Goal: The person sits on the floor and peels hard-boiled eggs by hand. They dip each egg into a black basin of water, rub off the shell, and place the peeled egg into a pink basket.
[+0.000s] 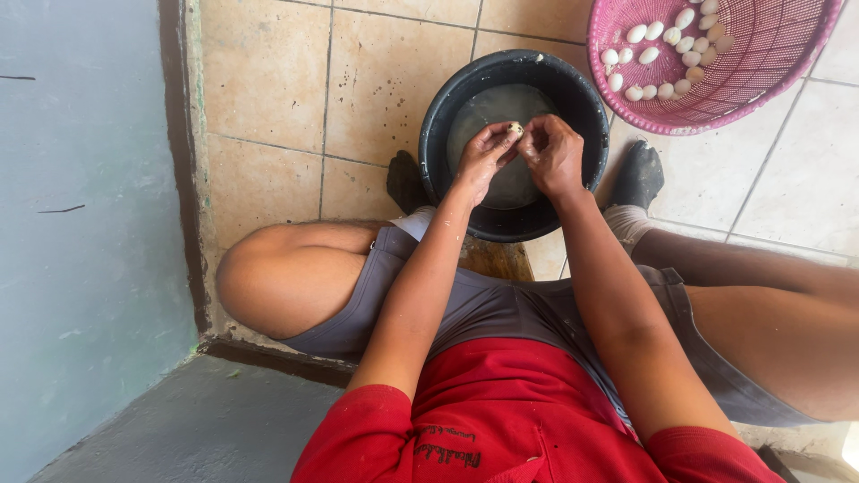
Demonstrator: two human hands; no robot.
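Floor: beige tiled floor (268,80), stained grout; you sit low over it, knees spread.
Wall: grey-blue painted wall (80,224) on your left side, dark strip at its base.
Black basin: round black basin (429,134) on the tiles between your feet, murky water inside.
Small egg: small pale egg (515,129) pinched between both your hands, held above the basin's water, not touching it.
Left hand: your left hand (483,156) is closed narrow, fingertips curled onto the egg from the left.
Right hand: your right hand (553,154) is closed narrow too, thumb and fingers pressed on the egg from the right; the two hands touch at the fingertips.
Pink basket: pink plastic basket (769,80) at upper right, just beside the basin, cut off by the frame edge.
Peeled eggs: cluster of small white eggs (667,49) lying inside the basket along its left wall.
Feet: dark socks (640,174) either side of the basin.
Clothes: red shirt (510,420), grey shorts (501,304).
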